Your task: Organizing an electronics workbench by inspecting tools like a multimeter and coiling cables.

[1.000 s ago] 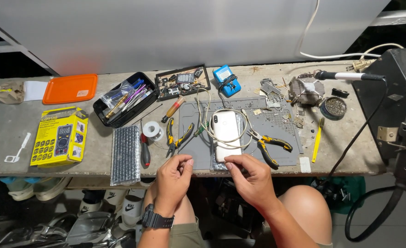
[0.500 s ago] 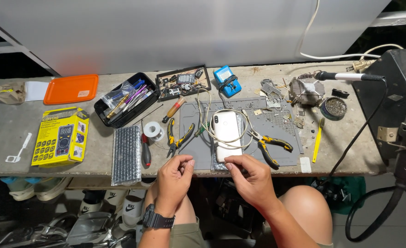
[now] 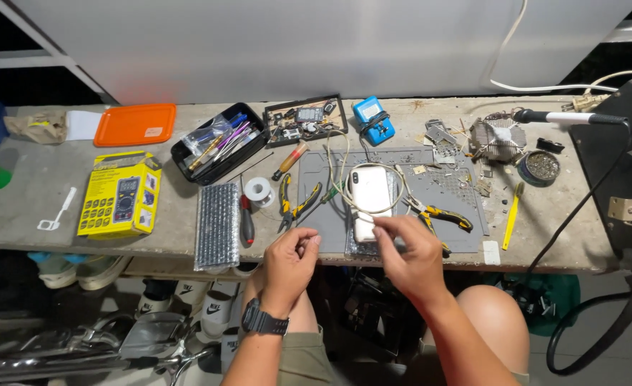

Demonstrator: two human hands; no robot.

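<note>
The right hand [image 3: 410, 251] is moving forward from the workbench's near edge, fingertips pinching toward the white phone [image 3: 370, 196] on the grey mat [image 3: 430, 207]; the left hand [image 3: 291, 261] is staying loosely curled, holding nothing visible.

Both forearms are bare, with no sleeves in view. The left hand [image 3: 289, 259] carries no rings or gloves; a black wristwatch [image 3: 264, 319] with a chunky case and a dark strap sits on the left wrist. The right hand [image 3: 410, 256] is likewise bare, with nothing worn at the wrist. Olive-green shorts [image 3: 298, 357] cover the upper legs, and one knee [image 3: 493, 314] shows uncovered.
</note>
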